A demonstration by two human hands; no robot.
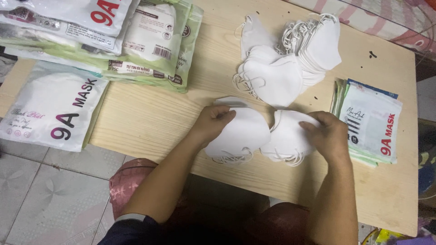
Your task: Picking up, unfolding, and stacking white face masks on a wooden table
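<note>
Two hands (213, 122); two small mask stacks (240, 134); one big loose mask heap (290, 59); one wooden table (150, 113).

A pale wooden tabletop (150, 118) carries a loose heap of white masks (290, 59) at its far middle. A stack of sealed mask packets (109, 36) lies at the far left, one large white packet (50, 109) overhangs the left edge, and flat empty pouches (370, 122) sit right. Grey floor tiles (50, 199) show below.
</note>
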